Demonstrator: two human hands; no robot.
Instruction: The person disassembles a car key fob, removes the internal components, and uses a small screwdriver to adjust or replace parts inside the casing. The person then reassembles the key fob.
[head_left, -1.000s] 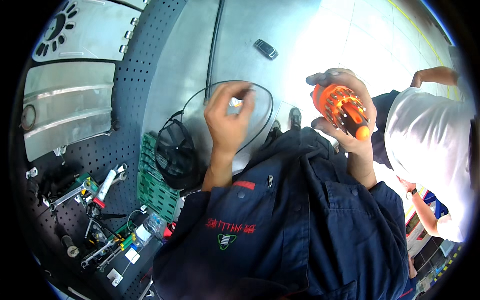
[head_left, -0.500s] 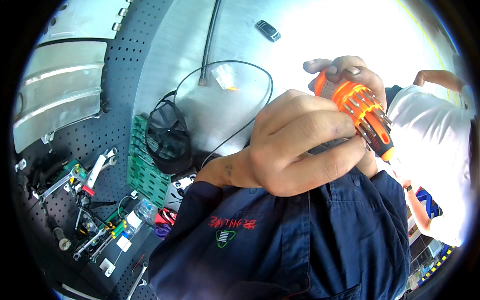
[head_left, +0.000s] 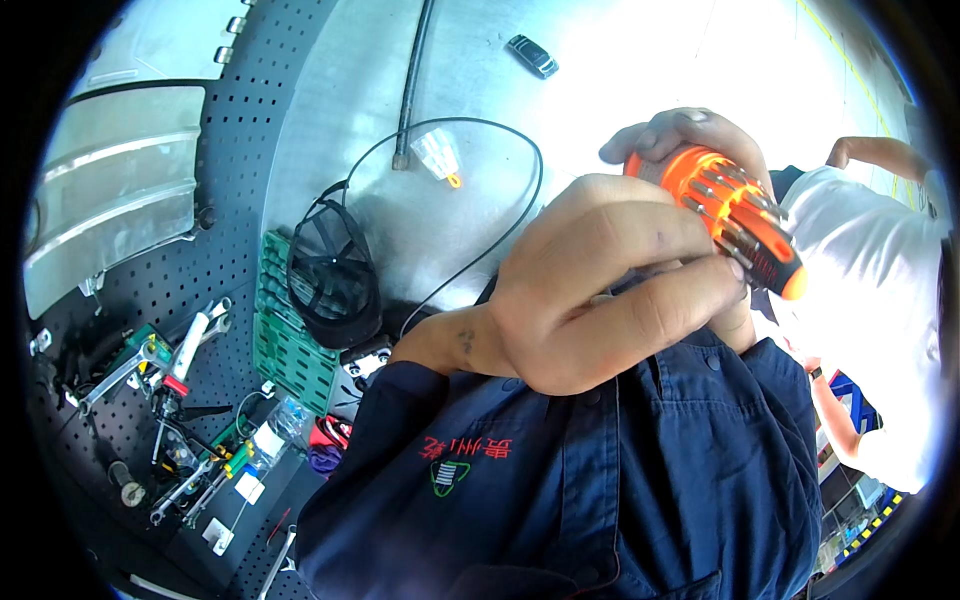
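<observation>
The orange-and-black screwdriver set (head_left: 700, 180) is at two o'clock in the head view, tilted, its handle end pointing between four and five o'clock, silver bits (head_left: 716, 190) ringed around it. The right hand (head_left: 730, 138) wraps its upper end, fingers closed on the orange body. The left hand (head_left: 600, 290) reaches in from eight o'clock, fingers bent and close together, tips at the bits; whether they pinch one I cannot tell, the knuckles blocking the view. On the grey metal desk (head_left: 330, 110), a small dark car-shaped item (head_left: 532, 57) lies at twelve o'clock and a clear packet (head_left: 437, 152) nearer eleven. A black cap (head_left: 335, 285) overlaps a green case (head_left: 300, 355) around nine.
</observation>
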